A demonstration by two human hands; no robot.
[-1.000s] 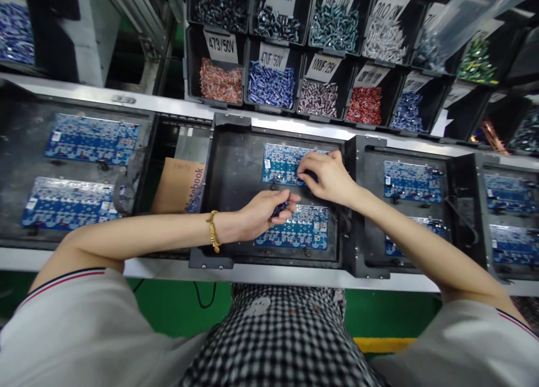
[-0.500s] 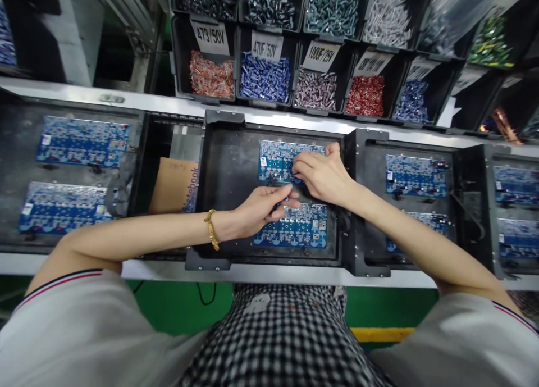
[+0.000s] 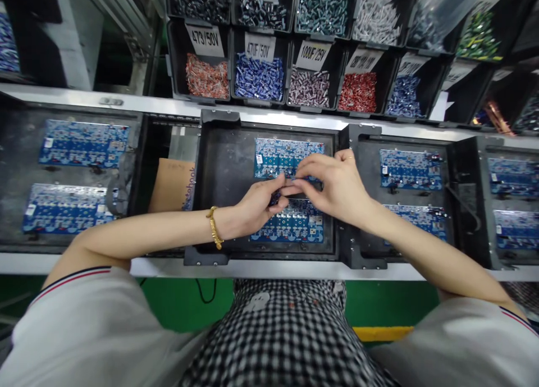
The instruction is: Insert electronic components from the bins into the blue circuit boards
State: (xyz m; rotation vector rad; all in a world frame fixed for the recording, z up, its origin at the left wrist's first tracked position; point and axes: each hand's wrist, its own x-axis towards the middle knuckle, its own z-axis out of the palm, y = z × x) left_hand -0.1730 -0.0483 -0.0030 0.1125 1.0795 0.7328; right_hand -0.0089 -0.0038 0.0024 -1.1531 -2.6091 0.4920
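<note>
Two blue circuit boards lie in the black tray (image 3: 227,173) in front of me, an upper board (image 3: 272,155) and a lower board (image 3: 290,230). My left hand (image 3: 256,207) is curled over the gap between them, closed around small dark blue capacitors (image 3: 275,197). At its fingertips my right hand (image 3: 332,185) meets it, thumb and forefinger pinched together. Whatever the right fingers pinch is too small and covered to make out. The right hand hides the right part of the upper board; the left hides part of the lower one.
Labelled bins of loose components stand behind the rail, among them blue capacitors (image 3: 259,77) and red parts (image 3: 357,92). Further trays with boards (image 3: 410,169) lie to the right, and boards (image 3: 84,142) to the left. A cardboard piece (image 3: 172,185) sits between trays.
My right hand has left the upper board and come down and towards me to the left fingertips. The left hand has shifted slightly up. The view has moved a little.
</note>
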